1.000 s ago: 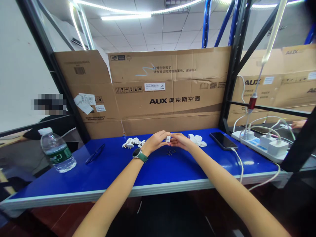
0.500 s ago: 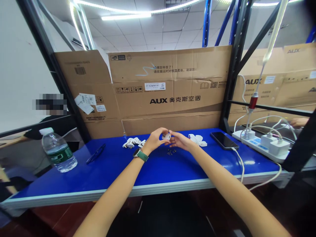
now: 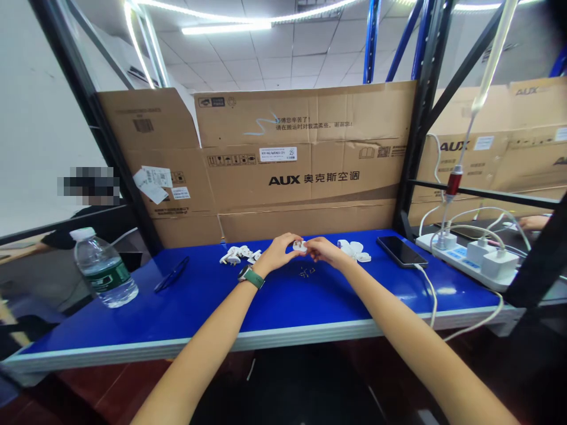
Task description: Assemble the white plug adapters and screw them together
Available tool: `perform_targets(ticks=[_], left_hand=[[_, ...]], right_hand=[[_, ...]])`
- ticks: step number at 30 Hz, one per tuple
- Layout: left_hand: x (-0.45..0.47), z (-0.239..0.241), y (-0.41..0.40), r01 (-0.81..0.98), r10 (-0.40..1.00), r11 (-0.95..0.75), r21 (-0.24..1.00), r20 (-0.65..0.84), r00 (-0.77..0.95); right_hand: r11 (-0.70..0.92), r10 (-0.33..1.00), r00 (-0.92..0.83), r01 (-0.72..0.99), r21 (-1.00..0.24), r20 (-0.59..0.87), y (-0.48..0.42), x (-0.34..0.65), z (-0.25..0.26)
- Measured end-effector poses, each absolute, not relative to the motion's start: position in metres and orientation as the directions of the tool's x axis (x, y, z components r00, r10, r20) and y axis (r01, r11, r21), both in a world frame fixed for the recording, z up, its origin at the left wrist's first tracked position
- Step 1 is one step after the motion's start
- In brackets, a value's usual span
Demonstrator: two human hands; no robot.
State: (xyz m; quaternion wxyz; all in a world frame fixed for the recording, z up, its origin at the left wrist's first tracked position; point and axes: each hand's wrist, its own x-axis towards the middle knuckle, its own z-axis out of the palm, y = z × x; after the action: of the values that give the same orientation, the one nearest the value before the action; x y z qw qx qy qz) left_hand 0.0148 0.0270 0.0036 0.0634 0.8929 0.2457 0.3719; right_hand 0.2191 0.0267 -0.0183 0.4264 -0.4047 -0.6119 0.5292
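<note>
Above the blue table, my left hand pinches a small white plastic piece between thumb and fingers. It has a hollow or raised inner side, too small to make out fully. My right hand is closed at the piece's right edge, fingertips curled; anything between them is hidden. Below both hands lie several tiny metal parts on the table. To the left sits a heap of white plastic parts, some with pins. Smooth white rounded shells lie beyond my right hand.
A black phone with a white cable lies right, near a loaded power strip. Dark glasses and a water bottle are left. A cardboard sheet stands along the back. Another person sits far left.
The white piece has tilted and dropped slightly, showing its inner side. My right hand has moved slightly lower, and its fingers have curled in closer.
</note>
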Motion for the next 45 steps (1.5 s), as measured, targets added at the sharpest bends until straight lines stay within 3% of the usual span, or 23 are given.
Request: perform_targets(ticks=[4, 7, 8, 10, 12, 16, 30, 37, 40, 43, 45], left_hand=[[0.014, -0.003, 0.034, 0.437, 0.61, -0.792, 0.426, 0.574, 0.547], [0.01, -0.008, 0.042, 0.553, 0.707, -0.702, 0.449, 0.537, 0.46], [0.008, -0.009, 0.044, 0.592, 0.732, -0.672, 0.444, 0.52, 0.44], [0.002, -0.014, 0.05, 0.657, 0.769, -0.622, 0.426, 0.488, 0.412], [-0.003, -0.019, 0.053, 0.706, 0.803, -0.576, 0.412, 0.448, 0.393], [-0.007, -0.025, 0.054, 0.762, 0.838, -0.524, 0.38, 0.39, 0.382], [-0.004, -0.028, 0.054, 0.756, 0.827, -0.551, 0.352, 0.347, 0.442], [-0.004, -0.031, 0.057, 0.75, 0.819, -0.566, 0.343, 0.337, 0.464], [-0.004, -0.032, 0.057, 0.752, 0.822, -0.563, 0.343, 0.329, 0.465], [-0.004, -0.031, 0.057, 0.754, 0.827, -0.556, 0.349, 0.32, 0.461], [-0.004, -0.03, 0.056, 0.753, 0.831, -0.552, 0.359, 0.311, 0.46]], right_hand=[[0.182, 0.951, -0.292, 0.28, -0.943, 0.096, 0.029, 0.22, -0.021], [0.243, 0.968, -0.177, 0.483, -0.841, 0.177, 0.031, 0.223, -0.019], [0.267, 0.963, -0.137, 0.552, -0.79, 0.23, 0.032, 0.225, -0.018], [0.311, 0.923, -0.098, 0.761, -0.57, 0.373, 0.033, 0.232, -0.015], [0.255, 0.919, -0.102, 0.891, -0.376, 0.381, 0.033, 0.241, -0.011], [0.119, 0.944, -0.017, 0.949, -0.293, 0.33, 0.031, 0.259, -0.004], [-0.182, 0.972, 0.206, 0.965, -0.19, 0.112, 0.035, 0.284, -0.006], [-0.201, 0.961, 0.235, 0.956, -0.212, 0.147, 0.041, 0.279, -0.009], [-0.069, 0.939, 0.165, 0.95, -0.305, 0.302, 0.039, 0.277, -0.005], [0.223, 0.854, 0.009, 0.896, -0.383, 0.52, 0.036, 0.272, -0.001], [0.422, 0.814, -0.169, 0.83, -0.365, 0.556, 0.032, 0.264, 0.001]])
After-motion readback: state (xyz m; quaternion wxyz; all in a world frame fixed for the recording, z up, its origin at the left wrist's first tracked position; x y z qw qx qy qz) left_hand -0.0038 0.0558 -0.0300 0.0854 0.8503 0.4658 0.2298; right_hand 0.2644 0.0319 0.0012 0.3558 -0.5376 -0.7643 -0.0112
